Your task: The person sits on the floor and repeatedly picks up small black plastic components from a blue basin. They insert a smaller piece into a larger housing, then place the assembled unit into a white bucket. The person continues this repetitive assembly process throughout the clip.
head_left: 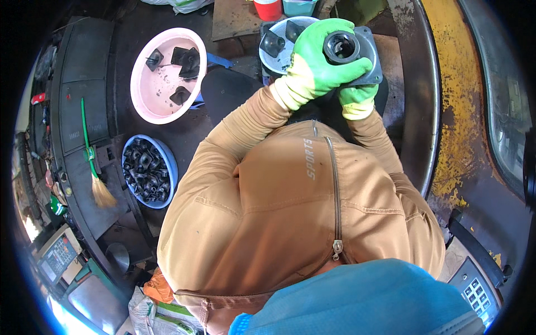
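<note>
Both of my hands wear green gloves with yellow cuffs. My left hand [318, 58] is closed round the neck of a black square-flanged part [365, 47], its thumb along the near side of the ring and its fingers along the far side. The part has a hollow round neck on top and holes at the flange corners. Below the flange's near edge, my right hand [359, 99] supports the same part, and some of its fingers are hidden beneath it. Just left of the hands, a white perforated basket [268, 62] holds a few similar black pieces [272, 43].
A pink basin [137, 84] with several black pieces stands to the left. Nearer me is a blue basin [174, 167] full of small black parts. A green-handled broom [89, 151] leans by grey cabinets. A worn yellow machine [446, 111] stands close on the right.
</note>
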Demonstrator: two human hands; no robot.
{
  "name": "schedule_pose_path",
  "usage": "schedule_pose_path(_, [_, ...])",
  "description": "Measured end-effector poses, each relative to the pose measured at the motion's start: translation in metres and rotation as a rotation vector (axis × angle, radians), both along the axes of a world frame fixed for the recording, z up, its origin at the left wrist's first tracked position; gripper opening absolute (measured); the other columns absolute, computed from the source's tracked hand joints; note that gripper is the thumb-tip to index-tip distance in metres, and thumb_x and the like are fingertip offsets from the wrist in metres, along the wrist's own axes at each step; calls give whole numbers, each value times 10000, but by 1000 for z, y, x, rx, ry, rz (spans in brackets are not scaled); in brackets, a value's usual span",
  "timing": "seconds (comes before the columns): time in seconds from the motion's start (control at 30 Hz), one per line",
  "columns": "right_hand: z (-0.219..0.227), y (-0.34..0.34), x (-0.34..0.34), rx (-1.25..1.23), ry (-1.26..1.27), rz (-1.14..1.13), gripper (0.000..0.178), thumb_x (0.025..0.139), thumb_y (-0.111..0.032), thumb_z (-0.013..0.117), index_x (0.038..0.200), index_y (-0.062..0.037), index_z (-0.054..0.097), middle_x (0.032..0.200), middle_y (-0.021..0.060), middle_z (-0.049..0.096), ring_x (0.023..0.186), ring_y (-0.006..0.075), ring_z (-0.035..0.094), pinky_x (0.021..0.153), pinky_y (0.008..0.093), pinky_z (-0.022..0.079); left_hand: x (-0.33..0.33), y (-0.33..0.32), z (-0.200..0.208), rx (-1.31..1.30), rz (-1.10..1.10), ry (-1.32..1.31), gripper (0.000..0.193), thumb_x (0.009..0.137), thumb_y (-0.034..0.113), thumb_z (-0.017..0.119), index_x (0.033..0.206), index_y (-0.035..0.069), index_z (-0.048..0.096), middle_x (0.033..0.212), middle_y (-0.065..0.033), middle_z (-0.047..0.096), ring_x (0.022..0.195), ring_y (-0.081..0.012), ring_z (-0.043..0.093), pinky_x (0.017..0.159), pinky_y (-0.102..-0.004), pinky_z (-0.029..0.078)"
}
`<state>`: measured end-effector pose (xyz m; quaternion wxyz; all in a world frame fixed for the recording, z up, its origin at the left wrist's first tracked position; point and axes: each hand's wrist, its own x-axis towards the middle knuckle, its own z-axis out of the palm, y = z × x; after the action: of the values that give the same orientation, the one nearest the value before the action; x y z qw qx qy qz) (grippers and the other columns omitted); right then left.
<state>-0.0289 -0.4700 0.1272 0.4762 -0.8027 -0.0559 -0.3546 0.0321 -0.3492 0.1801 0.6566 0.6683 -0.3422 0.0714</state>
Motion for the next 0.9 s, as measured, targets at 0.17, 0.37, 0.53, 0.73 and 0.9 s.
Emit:
schedule_pose_path(0.17, [2, 17, -5, 409, 130, 112, 406, 949, -211, 592, 1318, -63, 508, 1233, 93, 605, 1125, 233, 598, 939, 331, 486, -5, 3, -1, 6, -34, -65, 462, 639, 180, 871, 1024, 26, 669, 1051, -103, 689, 929, -184, 668, 828, -316, 543])
schedule_pose_path(0.37, [39, 4, -20, 93, 313, 346, 435, 855, -100, 678, 1265, -50, 540, 1196, 106, 611, 1091, 212, 601, 888, 329, 503, 2, 18, 6, -23, -326, 126, 453, 633, 212, 867, 1011, 43, 682, 955, -82, 696, 884, -186, 666, 824, -320, 529])
schedule_pose_path(0.53, [36, -8, -31, 479, 557, 688, 489, 820, -95, 730, 1273, -51, 551, 1228, 109, 616, 1125, 217, 598, 922, 344, 507, 7, 33, 9, 65, -566, 160, 417, 666, 151, 837, 1032, 36, 674, 1054, -105, 687, 993, -191, 643, 895, -335, 508])
schedule_pose_path(0.73, [24, -9, -39, 622, 638, 872, 615, 768, -216, 776, 1306, -52, 528, 1210, 107, 610, 1088, 235, 602, 906, 355, 504, 12, 32, 4, 74, -1046, 197, 452, 621, 202, 813, 1009, 25, 661, 1121, -142, 671, 1087, -291, 612, 1043, -430, 399])
schedule_pose_path(0.9, [28, 2, -25, -243, 206, 555, 731, 675, -335, 830, 1283, -50, 542, 1134, 121, 627, 1007, 287, 620, 837, 379, 495, 31, 22, 6, 12, -1354, 182, 653, 521, 295, 820, 1096, 24, 666, 1260, -169, 599, 1203, -317, 546, 1135, -464, 270])
